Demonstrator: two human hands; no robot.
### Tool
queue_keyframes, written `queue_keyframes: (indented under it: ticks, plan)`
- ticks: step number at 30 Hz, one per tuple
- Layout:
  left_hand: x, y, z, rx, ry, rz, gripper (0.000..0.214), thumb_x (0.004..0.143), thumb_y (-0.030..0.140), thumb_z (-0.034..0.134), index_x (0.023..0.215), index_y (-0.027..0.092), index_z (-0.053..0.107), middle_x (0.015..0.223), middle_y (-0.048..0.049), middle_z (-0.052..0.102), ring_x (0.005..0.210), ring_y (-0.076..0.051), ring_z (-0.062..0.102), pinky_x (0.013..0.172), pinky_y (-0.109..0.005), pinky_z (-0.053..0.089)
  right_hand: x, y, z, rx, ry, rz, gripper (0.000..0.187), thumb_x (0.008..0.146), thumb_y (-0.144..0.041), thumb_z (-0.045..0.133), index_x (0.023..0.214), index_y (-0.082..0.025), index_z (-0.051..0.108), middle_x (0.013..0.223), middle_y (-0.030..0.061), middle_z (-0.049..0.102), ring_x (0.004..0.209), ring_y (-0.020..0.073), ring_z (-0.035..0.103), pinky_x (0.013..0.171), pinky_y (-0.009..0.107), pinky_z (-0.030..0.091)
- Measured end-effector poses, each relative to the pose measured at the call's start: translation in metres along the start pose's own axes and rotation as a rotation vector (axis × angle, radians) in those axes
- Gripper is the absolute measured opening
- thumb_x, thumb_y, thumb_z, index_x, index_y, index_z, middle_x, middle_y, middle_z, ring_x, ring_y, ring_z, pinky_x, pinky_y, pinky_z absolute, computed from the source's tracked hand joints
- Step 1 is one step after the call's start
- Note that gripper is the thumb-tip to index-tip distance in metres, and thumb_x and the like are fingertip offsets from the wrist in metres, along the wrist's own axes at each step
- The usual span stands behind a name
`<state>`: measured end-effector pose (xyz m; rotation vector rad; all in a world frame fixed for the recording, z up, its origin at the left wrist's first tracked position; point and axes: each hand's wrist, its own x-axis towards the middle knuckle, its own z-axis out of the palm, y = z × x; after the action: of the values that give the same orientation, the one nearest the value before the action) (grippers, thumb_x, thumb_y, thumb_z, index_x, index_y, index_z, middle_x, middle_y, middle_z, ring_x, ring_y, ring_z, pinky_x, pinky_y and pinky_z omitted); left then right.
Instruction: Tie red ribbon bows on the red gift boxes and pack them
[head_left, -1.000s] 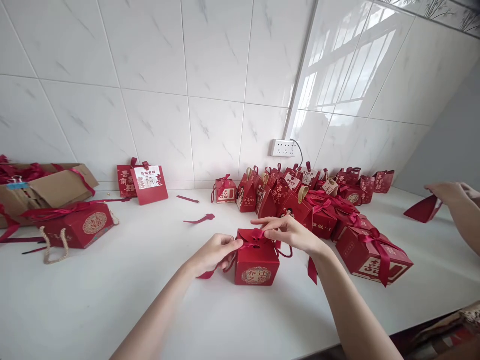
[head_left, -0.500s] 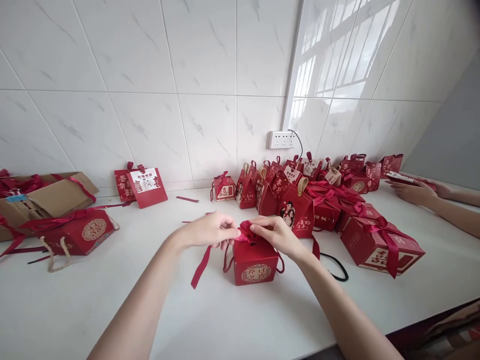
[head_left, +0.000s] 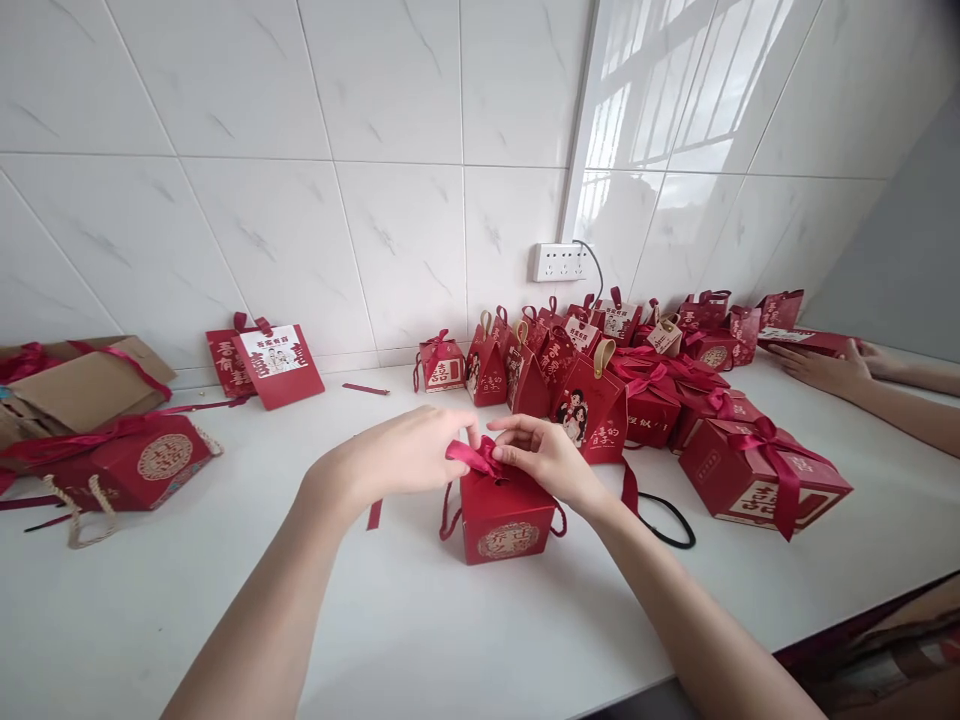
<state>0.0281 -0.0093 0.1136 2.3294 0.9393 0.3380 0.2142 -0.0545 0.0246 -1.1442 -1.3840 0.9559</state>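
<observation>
A small red gift box with a gold round emblem stands on the white counter in front of me. A dark red ribbon lies across its top. My left hand pinches the ribbon from the left. My right hand pinches it from the right, fingers closed over the knot. One ribbon tail hangs down left of the box.
Several finished red gift boxes crowd the back right, a larger one nearest. A black loop lies beside my right forearm. Another person's hands rest far right. A red box, brown cardboard and red cards sit left.
My hands rose from the box's sides to its top and drew the ribbon together there. The hanging tail has shortened. The other person's hands moved in toward the boxes.
</observation>
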Motion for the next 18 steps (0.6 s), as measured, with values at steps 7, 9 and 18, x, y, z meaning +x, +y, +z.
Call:
queue_keyframes:
  ticks: [7, 9, 18]
  plan:
    - [0.000, 0.005, 0.003, 0.135, -0.008, 0.088, 0.016, 0.070, 0.026, 0.062, 0.055, 0.021, 0.063, 0.059, -0.0002, 0.056, 0.036, -0.010, 0.037, 0.040, -0.027, 0.022, -0.002, -0.006, 0.000, -0.187, 0.000, -0.128, 0.020, 0.079, -0.034, 0.060, 0.077, -0.017, 0.070, 0.079, 0.0043, 0.071, 0.072, 0.0166, 0.063, 0.067, 0.027, 0.048]
    - [0.001, 0.006, 0.005, 0.147, -0.017, 0.093, 0.022, 0.072, 0.026, 0.059, 0.051, 0.020, 0.060, 0.055, 0.0000, 0.053, 0.033, -0.009, 0.033, 0.040, -0.027, 0.021, -0.003, -0.006, 0.001, -0.202, -0.002, -0.138, 0.019, 0.080, -0.033, 0.060, 0.078, -0.017, 0.070, 0.077, 0.0039, 0.070, 0.071, 0.0161, 0.063, 0.066, 0.027, 0.048]
    - [0.005, 0.012, 0.010, 0.298, 0.082, 0.277, 0.017, 0.075, 0.023, 0.052, 0.080, 0.022, 0.069, 0.081, -0.0046, 0.059, 0.084, -0.023, 0.054, 0.067, -0.029, 0.039, -0.002, -0.001, 0.002, -0.121, -0.053, -0.119, 0.022, 0.081, -0.031, 0.056, 0.096, -0.018, 0.066, 0.087, 0.0032, 0.071, 0.080, 0.0176, 0.064, 0.074, 0.029, 0.049]
